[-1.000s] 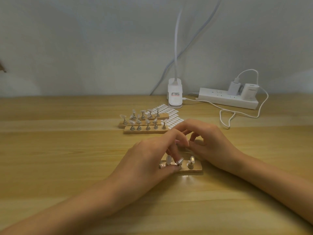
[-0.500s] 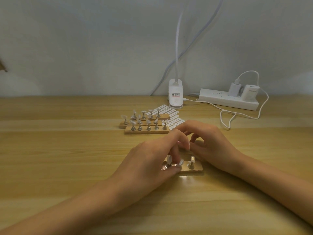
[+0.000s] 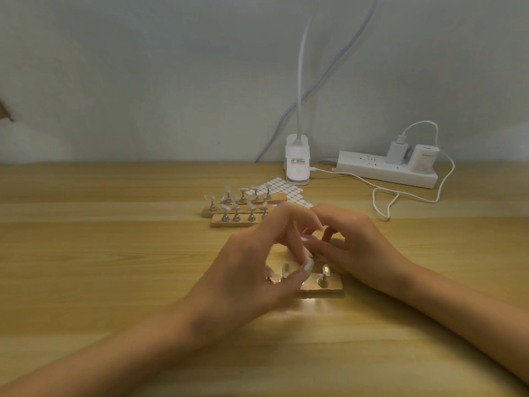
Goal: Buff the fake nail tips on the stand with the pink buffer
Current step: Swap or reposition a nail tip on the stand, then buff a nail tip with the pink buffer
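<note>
On the wooden worktop [image 3: 114, 253], the near stand [image 3: 325, 288], a small wooden block, lies in the middle just in front of the person, its left part hidden behind the left hand [image 3: 254, 270]. One of the fake nail tips [image 3: 326, 269] stands upright on a metal peg at the block's right end, and two more pegs show blurred past the left thumb. The left hand arches over the stand with its fingers curled and blurred, the thumb with its pale painted nail down in front of the block. The right hand [image 3: 355, 245] sits just behind the stand with its fingers curled in to meet the left fingertips. A small pinkish patch [image 3: 310, 238] shows where the fingertips meet, too blurred to tell whether it is the pink buffer, so I cannot tell what either hand grips. Farther back, two more wooden stands [image 3: 243, 223] with clear tips on pegs lie side by side, touching a white sticker sheet [image 3: 287, 190]. Behind that a white clip lamp base [image 3: 297, 164] stands near the wall. To its right lies a power strip [image 3: 378, 169] with two white chargers [image 3: 423, 161] plugged in and a looped white cable [image 3: 400, 197].
</note>
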